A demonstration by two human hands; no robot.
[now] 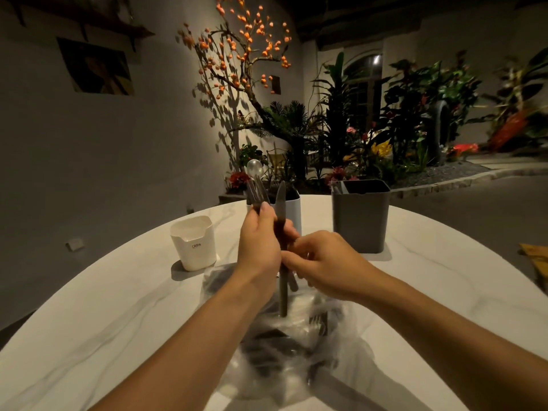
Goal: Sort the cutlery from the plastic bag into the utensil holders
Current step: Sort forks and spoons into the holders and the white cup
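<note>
Dim room, plants behind a white desk point(118, 292). Left hand point(261, 247) grips a cutlery bunch point(268, 197); right hand point(323, 262) fingers pinch its handles. Bag point(284, 351) at near edge looks part full. Three holders point(360, 216) at far edge: sorting seems early.

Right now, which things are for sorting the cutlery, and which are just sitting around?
For the job:
- knife, forks and spoon held in the left hand
- right hand, pinching the knife
- plastic bag with more cutlery
- cream holder, white holder, grey holder

Just around:
- brown paper at the table edge
- orange-berried tree
- wall picture
</note>
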